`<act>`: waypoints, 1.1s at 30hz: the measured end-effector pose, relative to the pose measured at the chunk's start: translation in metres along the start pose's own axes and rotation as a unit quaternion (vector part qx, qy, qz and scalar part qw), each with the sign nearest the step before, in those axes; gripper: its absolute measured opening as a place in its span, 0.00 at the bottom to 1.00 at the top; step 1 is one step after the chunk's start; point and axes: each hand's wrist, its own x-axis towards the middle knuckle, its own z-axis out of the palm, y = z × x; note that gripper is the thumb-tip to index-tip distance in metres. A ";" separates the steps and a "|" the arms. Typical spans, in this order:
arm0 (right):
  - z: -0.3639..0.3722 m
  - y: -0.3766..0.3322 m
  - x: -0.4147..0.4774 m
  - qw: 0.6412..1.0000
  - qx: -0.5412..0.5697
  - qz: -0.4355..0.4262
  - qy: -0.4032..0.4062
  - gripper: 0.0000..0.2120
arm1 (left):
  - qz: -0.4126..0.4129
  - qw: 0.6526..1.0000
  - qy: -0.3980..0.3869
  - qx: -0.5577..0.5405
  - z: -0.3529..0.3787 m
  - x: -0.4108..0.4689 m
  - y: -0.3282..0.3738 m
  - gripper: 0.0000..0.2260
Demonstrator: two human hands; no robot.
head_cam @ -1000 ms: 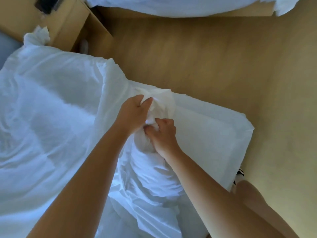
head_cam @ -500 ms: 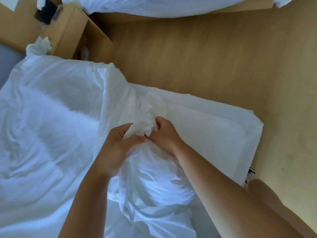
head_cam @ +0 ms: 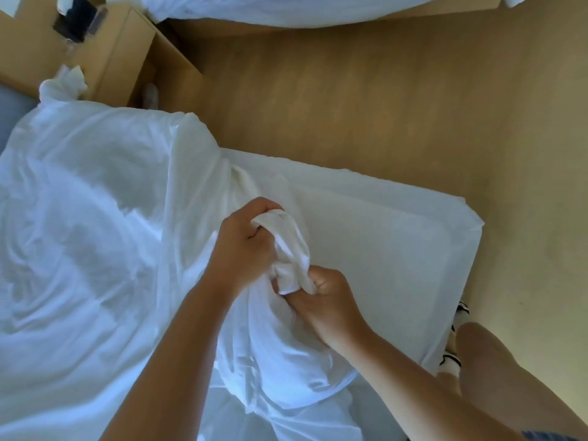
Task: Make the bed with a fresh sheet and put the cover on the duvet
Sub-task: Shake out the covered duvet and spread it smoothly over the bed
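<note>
While the white duvet (head_cam: 95,233) lies crumpled on the bed, the left hand (head_cam: 245,246) grips with curled fingers the top of its bunched corner (head_cam: 288,237), the right hand (head_cam: 321,300) just below clenches the same bunch, and the sheet (head_cam: 397,249) lies flat to the right.

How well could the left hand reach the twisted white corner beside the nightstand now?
Probably not as things stand. The left hand grips bunched white fabric with the right hand, and the twisted corner lies at the far end of the bed. Nothing solid blocks it; letting go and leaning might do.
</note>
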 end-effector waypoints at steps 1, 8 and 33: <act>-0.002 -0.011 -0.002 1.000 0.020 0.001 -0.003 0.16 | 0.001 0.999 0.006 -0.032 -0.009 -0.005 0.007 0.12; 0.052 -0.112 -0.055 0.978 0.031 -0.091 -0.187 0.06 | 0.106 0.989 0.082 -0.064 -0.116 -0.084 0.063 0.13; 0.030 -0.155 -0.013 0.983 -0.065 0.059 -0.164 0.19 | -0.211 0.943 0.145 -0.212 -0.057 -0.162 0.020 0.17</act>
